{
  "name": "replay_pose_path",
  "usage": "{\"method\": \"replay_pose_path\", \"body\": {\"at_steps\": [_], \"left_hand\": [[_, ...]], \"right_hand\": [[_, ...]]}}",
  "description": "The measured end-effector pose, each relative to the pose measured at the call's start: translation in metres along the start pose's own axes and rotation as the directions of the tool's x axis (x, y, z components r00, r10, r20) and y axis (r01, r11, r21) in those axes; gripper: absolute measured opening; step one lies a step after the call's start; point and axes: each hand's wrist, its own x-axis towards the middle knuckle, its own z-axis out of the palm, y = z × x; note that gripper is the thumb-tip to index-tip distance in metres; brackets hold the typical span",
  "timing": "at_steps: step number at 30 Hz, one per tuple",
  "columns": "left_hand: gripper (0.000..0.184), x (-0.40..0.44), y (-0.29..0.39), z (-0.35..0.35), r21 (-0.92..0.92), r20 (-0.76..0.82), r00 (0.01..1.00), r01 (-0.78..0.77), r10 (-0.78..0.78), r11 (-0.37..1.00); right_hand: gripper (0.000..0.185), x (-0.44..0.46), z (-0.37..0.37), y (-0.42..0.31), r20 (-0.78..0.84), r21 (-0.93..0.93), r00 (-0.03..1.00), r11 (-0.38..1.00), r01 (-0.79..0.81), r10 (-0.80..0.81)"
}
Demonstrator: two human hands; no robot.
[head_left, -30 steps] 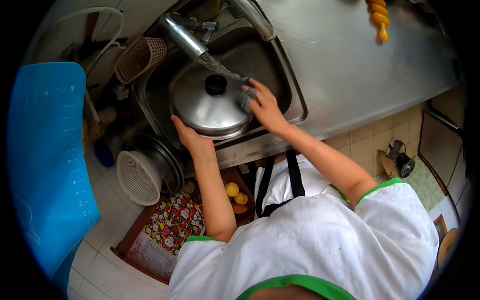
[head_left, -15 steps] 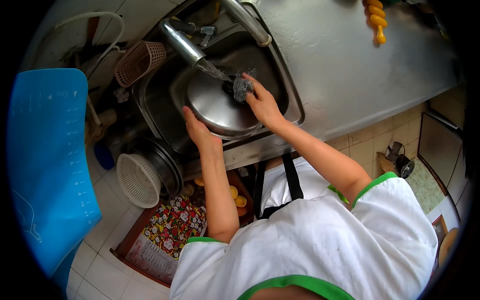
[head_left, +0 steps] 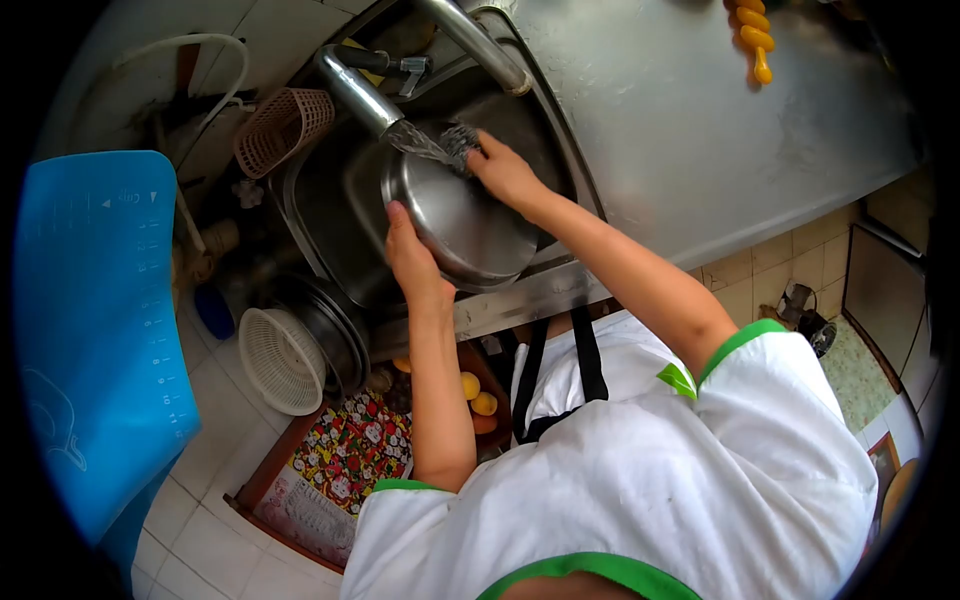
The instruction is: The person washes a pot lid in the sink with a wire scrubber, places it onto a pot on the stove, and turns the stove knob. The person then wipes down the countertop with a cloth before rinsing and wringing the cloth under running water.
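Note:
A round steel pot lid (head_left: 470, 225) is held tilted in the sink (head_left: 325, 235), under the running faucet (head_left: 360, 90). My left hand (head_left: 412, 255) grips the lid's near left rim, thumb on top and the other fingers hidden beneath. In my right hand (head_left: 502, 170) is a grey steel wool scrubber (head_left: 460, 142), at the lid's far edge in the stream of water (head_left: 420, 140). Whether the scrubber presses on the metal I cannot tell. The lid's black knob is not visible now.
A pink plastic basket (head_left: 285, 130) hangs left of the sink. Dark pans (head_left: 335, 335) and a white strainer (head_left: 282, 362) stand below it. A blue sheet with measuring marks (head_left: 100, 310) fills the left side. The steel counter (head_left: 680, 150) bears a yellow twisted object (head_left: 756, 40).
My right hand has moved the scrubber up and left, from the lid's knob to its far edge. My left hand has shifted slightly right, and the lid is tilted more steeply.

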Motion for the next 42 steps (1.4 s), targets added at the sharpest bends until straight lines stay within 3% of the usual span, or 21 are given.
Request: {"method": "replay_pose_path", "body": {"at_steps": [2,6,8,9,11,13,15,16,19,21,23,25,27,30,31,32,37,39,41,42], "left_hand": [[0.046,0.0,0.008,-0.008,-0.077,0.107,0.992,0.072,-0.064,0.994],[0.045,0.008,0.005,-0.012,0.088,0.135,0.99,0.031,-0.042,0.996],[0.045,0.006,0.009,-0.007,0.02,0.102,0.994,0.04,-0.042,0.999],[0.045,0.006,0.01,-0.005,-0.05,0.069,0.997,0.048,-0.044,0.998],[0.046,0.01,0.01,-0.007,-0.153,0.016,1.0,0.028,-0.025,0.988],[0.047,0.022,0.003,-0.012,-0.243,-0.047,0.999,-0.005,-0.007,0.97],[0.047,0.025,0.002,-0.003,-0.245,-0.122,0.992,-0.019,-0.011,0.969],[0.047,0.028,0.001,0.001,-0.24,-0.192,0.981,-0.038,-0.009,0.97],[0.047,0.039,-0.006,-0.002,-0.264,-0.26,0.965,-0.039,-0.032,0.964],[0.046,0.038,0.0,0.003,-0.283,-0.356,0.931,-0.018,-0.087,0.959],[0.046,0.044,0.001,-0.007,-0.303,-0.449,0.883,-0.007,-0.136,0.953],[0.045,0.065,-0.012,-0.035,-0.392,-0.413,0.876,0.076,-0.249,0.917],[0.043,0.065,-0.018,-0.04,-0.41,-0.369,0.883,0.124,-0.289,0.904],[0.042,0.063,-0.033,-0.044,-0.472,-0.284,0.921,0.107,-0.266,0.875],[0.041,0.064,-0.039,-0.043,-0.537,-0.21,0.937,0.126,-0.277,0.834],[0.041,0.064,-0.044,-0.043,-0.595,-0.134,0.949,0.152,-0.284,0.789],[0.041,0.054,-0.066,-0.069,-0.676,-0.181,0.886,0.203,-0.427,0.708],[0.039,0.044,-0.078,-0.096,-0.716,-0.191,0.883,0.173,-0.428,0.676],[0.039,0.023,-0.08,-0.122,-0.687,-0.113,0.889,0.252,-0.443,0.682],[0.038,0.018,-0.08,-0.131,-0.647,-0.023,0.891,0.333,-0.454,0.686]], "right_hand": [[0.047,-0.014,0.01,-0.008,0.009,-0.384,0.944,0.871,0.307,-0.329],[0.051,0.013,0.008,-0.023,0.141,-0.425,0.879,0.774,0.47,-0.456],[0.048,0.048,-0.005,-0.018,0.125,-0.098,0.981,0.982,0.159,-0.146],[0.047,0.05,-0.015,-0.016,0.101,-0.013,0.995,1.0,-0.007,0.008],[0.044,0.039,-0.025,0.022,-0.065,0.101,0.995,0.992,-0.07,0.077],[0.043,0.006,-0.022,0.046,-0.117,0.214,0.974,0.963,-0.165,0.193],[0.042,-0.013,-0.003,0.09,-0.048,0.069,0.992,0.992,-0.11,0.113],[0.043,-0.033,0.015,0.09,-0.085,0.061,0.996,0.998,-0.003,0.008],[0.046,-0.09,0.037,0.033,-0.102,-0.113,0.942,0.944,0.309,-0.321],[0.046,-0.085,0.035,0.045,-0.161,-0.136,0.916,0.928,0.347,-0.366],[0.043,-0.056,0.021,0.066,-0.357,0.251,0.931,0.952,0.174,-0.076],[0.041,-0.037,-0.01,0.066,-0.232,0.27,0.958,0.957,-0.103,0.169],[0.038,-0.033,-0.006,0.05,-0.248,0.379,0.946,0.919,-0.105,0.21],[0.045,-0.042,0.029,0.02,-0.341,0.703,0.92,0.702,0.112,0.195],[0.053,-0.054,0.05,-0.004,-0.429,0.688,0.854,0.719,0.098,0.293],[0.056,-0.056,0.071,-0.006,-0.476,0.638,0.835,0.761,0.114,0.274],[0.062,-0.048,0.078,-0.011,-0.542,0.547,0.824,0.814,0.197,0.165],[0.055,-0.019,0.052,0.007,-0.408,0.701,0.862,0.708,0.085,0.3],[0.036,0.012,0.014,0.026,-0.023,0.802,0.943,0.569,-0.181,0.332],[0.028,0.026,-0.001,0.034,0.123,0.802,0.87,0.468,-0.371,0.478]]}}
